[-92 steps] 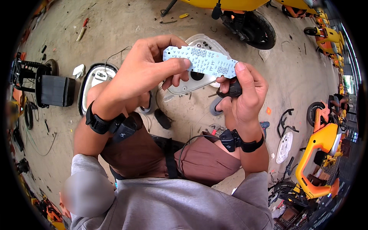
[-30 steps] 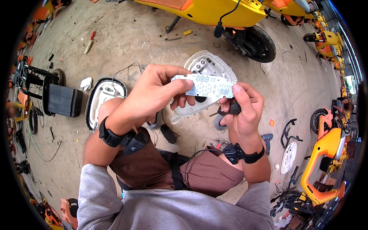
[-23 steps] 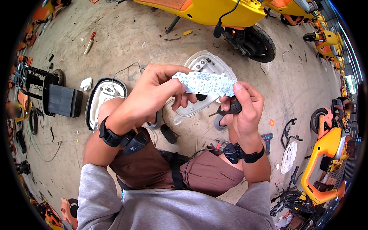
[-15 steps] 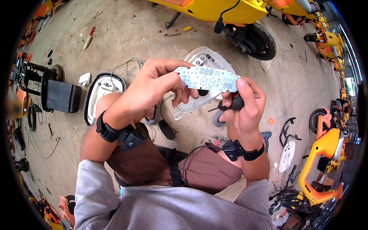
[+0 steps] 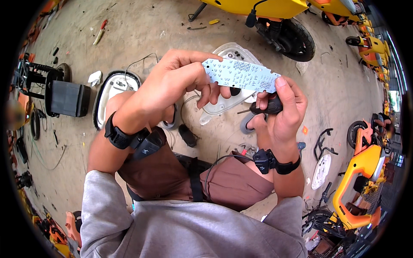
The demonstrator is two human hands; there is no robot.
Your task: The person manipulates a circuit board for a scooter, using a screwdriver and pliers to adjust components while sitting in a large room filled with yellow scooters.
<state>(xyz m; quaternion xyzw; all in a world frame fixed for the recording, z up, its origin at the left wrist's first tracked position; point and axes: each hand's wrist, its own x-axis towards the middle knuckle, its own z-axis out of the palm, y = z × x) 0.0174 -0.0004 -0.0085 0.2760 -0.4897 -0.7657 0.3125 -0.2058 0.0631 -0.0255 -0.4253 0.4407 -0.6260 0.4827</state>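
Note:
A pale blue circuit board (image 5: 241,74) with many small solder points is held up between both hands. My left hand (image 5: 183,75) pinches its left end, thumb and fingers closed on the edge. At the board's right end, my right hand (image 5: 286,105) grips the corner with the thumb on top. The same right hand also keeps a black-handled screwdriver (image 5: 272,105) in its curled fingers, its thin shaft pointing left. Below the board, partly hidden by it, a white plastic housing (image 5: 223,105) with small dark parts in it lies on the floor.
To the left rests a second white housing with a black rim (image 5: 114,92), near a black box (image 5: 69,98). A red-handled tool (image 5: 101,32) lies farther off. Yellow scooters stand ahead (image 5: 262,9) and at right (image 5: 359,189). A black shoe-like object (image 5: 188,135) sits between my feet.
Both hands have moved slightly up and to the right in the picture with the circuit board and screwdriver. The grip looks the same.

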